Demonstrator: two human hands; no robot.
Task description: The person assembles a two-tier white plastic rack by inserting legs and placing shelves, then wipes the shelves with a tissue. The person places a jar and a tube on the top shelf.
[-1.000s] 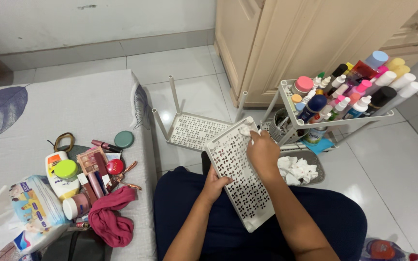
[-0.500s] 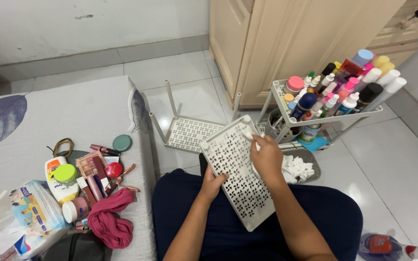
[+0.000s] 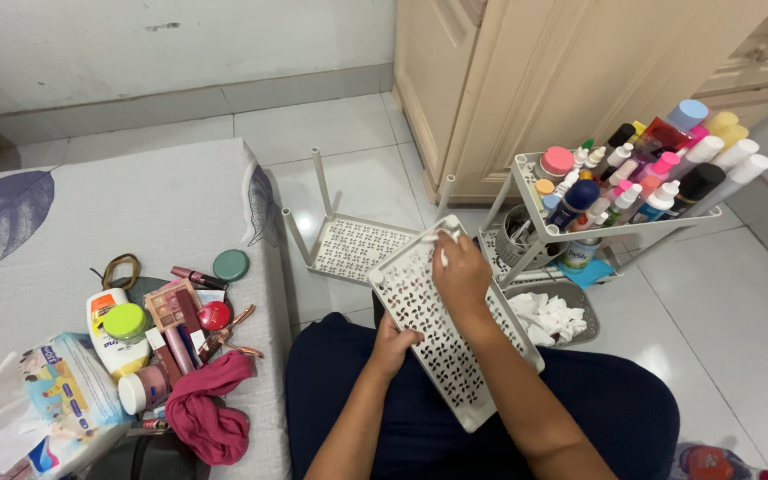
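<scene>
On the lap, the left hand (image 3: 393,342) has its fingers closed on the perforated white tray (image 3: 442,329) edge. At one o'clock, the right hand (image 3: 461,271) pinches a white wipe (image 3: 444,238) against the tray's far end.

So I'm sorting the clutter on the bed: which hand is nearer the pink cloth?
Left. The left hand grips the white tray's near-left edge, toward the pink cloth. The right hand presses a white wipe on the tray's far end, farther away.
</scene>
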